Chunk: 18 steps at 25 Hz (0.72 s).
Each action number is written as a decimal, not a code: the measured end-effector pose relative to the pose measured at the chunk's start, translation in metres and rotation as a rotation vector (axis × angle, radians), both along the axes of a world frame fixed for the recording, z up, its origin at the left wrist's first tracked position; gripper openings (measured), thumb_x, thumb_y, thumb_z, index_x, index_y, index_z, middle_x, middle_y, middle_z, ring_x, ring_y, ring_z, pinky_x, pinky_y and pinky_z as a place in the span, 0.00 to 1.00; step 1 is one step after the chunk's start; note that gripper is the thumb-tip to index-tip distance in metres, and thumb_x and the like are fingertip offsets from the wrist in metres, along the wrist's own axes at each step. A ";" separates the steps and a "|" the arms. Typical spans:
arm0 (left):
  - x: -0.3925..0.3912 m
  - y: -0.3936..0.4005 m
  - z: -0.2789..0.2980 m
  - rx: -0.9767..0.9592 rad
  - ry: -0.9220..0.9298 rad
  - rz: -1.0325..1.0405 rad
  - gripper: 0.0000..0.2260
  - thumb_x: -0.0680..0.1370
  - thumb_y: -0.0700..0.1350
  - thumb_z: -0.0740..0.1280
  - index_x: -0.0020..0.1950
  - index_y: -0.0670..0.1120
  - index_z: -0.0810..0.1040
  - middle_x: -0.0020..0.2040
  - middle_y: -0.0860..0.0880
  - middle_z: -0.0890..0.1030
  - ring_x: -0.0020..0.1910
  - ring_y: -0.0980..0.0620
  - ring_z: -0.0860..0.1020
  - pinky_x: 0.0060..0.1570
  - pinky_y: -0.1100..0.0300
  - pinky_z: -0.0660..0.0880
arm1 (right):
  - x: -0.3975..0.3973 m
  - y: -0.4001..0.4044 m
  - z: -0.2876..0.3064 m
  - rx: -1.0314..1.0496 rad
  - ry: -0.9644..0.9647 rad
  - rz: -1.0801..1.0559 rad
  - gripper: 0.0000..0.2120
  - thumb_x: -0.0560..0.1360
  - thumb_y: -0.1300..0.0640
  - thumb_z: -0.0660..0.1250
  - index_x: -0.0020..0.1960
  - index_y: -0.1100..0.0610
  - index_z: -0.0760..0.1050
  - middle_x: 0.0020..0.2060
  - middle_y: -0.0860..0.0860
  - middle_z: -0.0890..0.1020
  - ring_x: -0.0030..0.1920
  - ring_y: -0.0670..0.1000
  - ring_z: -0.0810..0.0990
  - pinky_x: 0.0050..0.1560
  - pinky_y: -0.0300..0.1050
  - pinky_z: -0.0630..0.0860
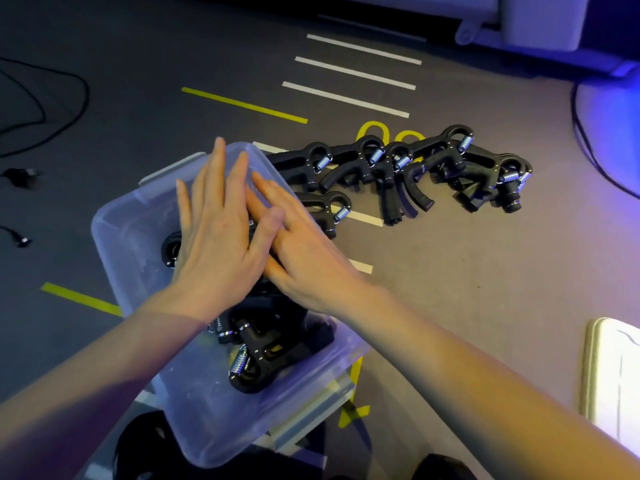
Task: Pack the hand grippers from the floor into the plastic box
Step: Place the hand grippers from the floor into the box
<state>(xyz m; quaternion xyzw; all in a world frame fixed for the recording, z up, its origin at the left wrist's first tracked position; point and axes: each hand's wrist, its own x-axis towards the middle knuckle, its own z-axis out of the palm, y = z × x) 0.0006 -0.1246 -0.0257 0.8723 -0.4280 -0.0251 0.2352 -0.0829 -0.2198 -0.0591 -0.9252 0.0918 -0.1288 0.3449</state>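
Note:
A clear plastic box [131, 237] sits on the grey floor in front of me, with several black hand grippers [270, 355] with steel springs piled inside it. My left hand [218, 237] lies flat over the box, fingers spread and holding nothing. My right hand [298, 251] lies flat beside it, fingers overlapping my left thumb, pressing down on the grippers under it. Several more hand grippers [408, 171] lie in a loose row on the floor just beyond the box's far right corner.
White and yellow tape strips [349, 98] mark the floor. Black cables [45, 109] trail at the left and one at the right. A white box lid [616, 382] lies at the right edge. Pale furniture [540, 22] stands at the top right.

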 end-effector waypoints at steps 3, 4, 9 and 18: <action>0.000 -0.021 0.002 -0.051 0.013 -0.040 0.33 0.76 0.62 0.47 0.75 0.44 0.53 0.77 0.45 0.47 0.75 0.48 0.48 0.70 0.51 0.39 | -0.005 -0.028 0.007 -0.061 -0.093 -0.124 0.30 0.77 0.51 0.55 0.75 0.62 0.55 0.76 0.57 0.56 0.76 0.55 0.52 0.75 0.43 0.49; 0.000 -0.028 0.001 -0.044 0.004 -0.058 0.33 0.76 0.63 0.46 0.75 0.44 0.53 0.77 0.45 0.47 0.75 0.48 0.48 0.70 0.50 0.39 | -0.006 -0.042 0.008 -0.077 -0.094 -0.197 0.30 0.77 0.49 0.54 0.75 0.61 0.55 0.76 0.57 0.55 0.76 0.55 0.51 0.75 0.42 0.47; 0.006 -0.060 -0.005 0.048 -0.050 -0.121 0.35 0.75 0.65 0.45 0.75 0.45 0.52 0.77 0.45 0.44 0.75 0.48 0.46 0.69 0.49 0.37 | -0.005 -0.114 -0.011 -0.092 0.081 -0.446 0.31 0.80 0.46 0.53 0.77 0.60 0.49 0.77 0.56 0.49 0.77 0.55 0.46 0.74 0.45 0.44; 0.023 -0.091 -0.037 0.327 -0.042 -0.113 0.37 0.75 0.68 0.42 0.75 0.45 0.53 0.77 0.47 0.45 0.75 0.46 0.42 0.70 0.44 0.40 | 0.021 -0.176 -0.081 0.181 0.492 -0.577 0.28 0.80 0.41 0.49 0.76 0.54 0.55 0.75 0.60 0.56 0.76 0.58 0.50 0.74 0.53 0.48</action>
